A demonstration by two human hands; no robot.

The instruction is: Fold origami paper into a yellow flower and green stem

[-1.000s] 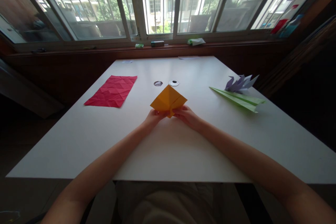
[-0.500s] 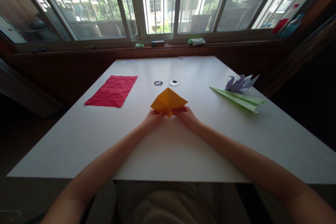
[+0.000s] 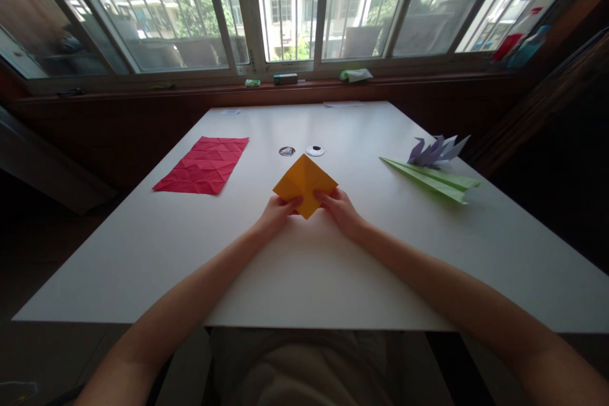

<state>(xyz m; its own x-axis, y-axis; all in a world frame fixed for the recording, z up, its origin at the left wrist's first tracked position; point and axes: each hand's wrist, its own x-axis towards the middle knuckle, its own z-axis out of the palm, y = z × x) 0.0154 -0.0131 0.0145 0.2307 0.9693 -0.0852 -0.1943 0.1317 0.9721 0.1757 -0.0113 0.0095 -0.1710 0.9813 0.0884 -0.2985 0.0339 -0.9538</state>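
Two hands on folded orange paper

Both pressed at near corner of orange diamond-shaped folded paper (image 3: 304, 183), lying flat mid-table (image 3: 304, 279). Left hand (image 3: 276, 212) curled, fingertips on paper's left edge. Right hand (image 3: 339, 209) likewise on right edge. Creased red paper sheet (image 3: 202, 165) well left; green paper plane (image 3: 431, 181) and purple paper crane (image 3: 435, 151) well right.

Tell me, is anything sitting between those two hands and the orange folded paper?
Nothing visible does. The left hand and right hand already touch the orange folded paper at its near corner, on the white table. The red creased sheet and the green paper plane lie well off to the sides.
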